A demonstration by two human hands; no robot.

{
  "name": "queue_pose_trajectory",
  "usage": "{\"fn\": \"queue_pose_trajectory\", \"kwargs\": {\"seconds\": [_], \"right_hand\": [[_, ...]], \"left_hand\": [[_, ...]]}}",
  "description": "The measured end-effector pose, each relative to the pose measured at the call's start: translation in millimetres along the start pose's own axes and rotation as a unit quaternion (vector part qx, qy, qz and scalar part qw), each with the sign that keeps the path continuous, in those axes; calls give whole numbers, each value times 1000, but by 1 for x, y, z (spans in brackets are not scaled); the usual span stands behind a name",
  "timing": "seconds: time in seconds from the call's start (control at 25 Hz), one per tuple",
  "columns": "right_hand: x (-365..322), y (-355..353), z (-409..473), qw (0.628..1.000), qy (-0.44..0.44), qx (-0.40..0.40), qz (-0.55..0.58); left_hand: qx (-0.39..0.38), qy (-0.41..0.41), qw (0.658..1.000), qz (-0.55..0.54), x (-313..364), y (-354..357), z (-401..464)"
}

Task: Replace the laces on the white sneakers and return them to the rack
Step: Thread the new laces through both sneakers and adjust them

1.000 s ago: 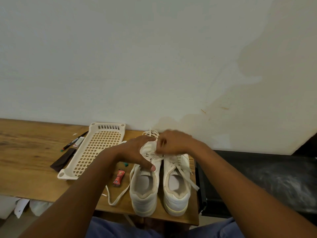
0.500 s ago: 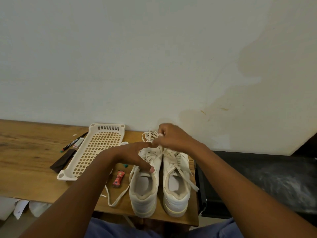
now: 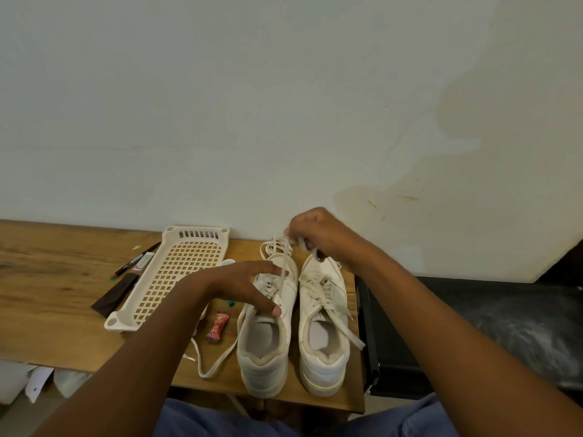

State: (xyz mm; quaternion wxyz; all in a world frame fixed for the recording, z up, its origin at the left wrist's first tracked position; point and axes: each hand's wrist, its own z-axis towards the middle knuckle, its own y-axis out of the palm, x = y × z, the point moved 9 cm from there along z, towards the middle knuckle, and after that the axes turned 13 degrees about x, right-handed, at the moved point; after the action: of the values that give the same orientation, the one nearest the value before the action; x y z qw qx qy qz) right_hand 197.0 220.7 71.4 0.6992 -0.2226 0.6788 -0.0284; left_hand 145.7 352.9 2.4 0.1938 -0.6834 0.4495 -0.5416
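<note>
While the two white sneakers are sitting side by side on the wooden surface (image 3: pixel 47 310) with heels toward the person and toes toward the wall, both forearms are reaching out over them from the near edge. Nearest, the loose lace tail (image 3: pixel 217 357) is looping off the left sneaker (image 3: pixel 268 348) and lying on the surface below and to the left of the left hand (image 3: pixel 249 288). That hand is resting on the left sneaker's tongue and eyelets, fingers spread and slightly bent, pressing down and not pinching anything that can be seen. The right sneaker (image 3: pixel 325 342), just beside its partner, is looking fully laced, with ends trailing off its right side.

Farther out, the right hand (image 3: pixel 318 238) is hovering above the toes of both shoes, fingers curled and pinching a lace strand (image 3: pixel 282 266) that is running taut from the left sneaker's eyelets, up and away. So the lace's long axis is following the shoe's length, away from the body, and the right hand is the one positioned to draw it. Judging by this, the lace is being pulled through the left sneaker while the left hand is steadying the shoe.

Left of both hands, a cream plastic rack (image 3: pixel 176 272) is lying flat, still waiting for the pair.
</note>
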Motion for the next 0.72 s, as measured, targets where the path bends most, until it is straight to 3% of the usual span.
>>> {"fn": "queue_pose_trajectory", "kwargs": {"seconds": [0.04,0.12,0.16,0.24,0.44,0.56,0.72], "right_hand": [[1,-10,4,999,-14,45,-7],[9,-19,9,977,-70,92,-180],[19,-17,9,948,-76,79,-299],[40,-1,1,902,-56,-20,-427],[44,46,-14,909,-77,-160,-378],[39,57,-18,914,-91,-166,-359],[44,46,-13,928,-37,-161,-333]], "left_hand": [[-3,1,1000,11,-1,1,0],[-12,6,1000,20,-3,2,0],[-19,5,1000,18,-5,2,0],[-25,4,1000,16,-6,3,-1],[-29,-9,1000,6,-3,4,-1],[-13,-12,1000,-7,-4,3,0],[-11,-2,1000,7,-2,3,2]]}}
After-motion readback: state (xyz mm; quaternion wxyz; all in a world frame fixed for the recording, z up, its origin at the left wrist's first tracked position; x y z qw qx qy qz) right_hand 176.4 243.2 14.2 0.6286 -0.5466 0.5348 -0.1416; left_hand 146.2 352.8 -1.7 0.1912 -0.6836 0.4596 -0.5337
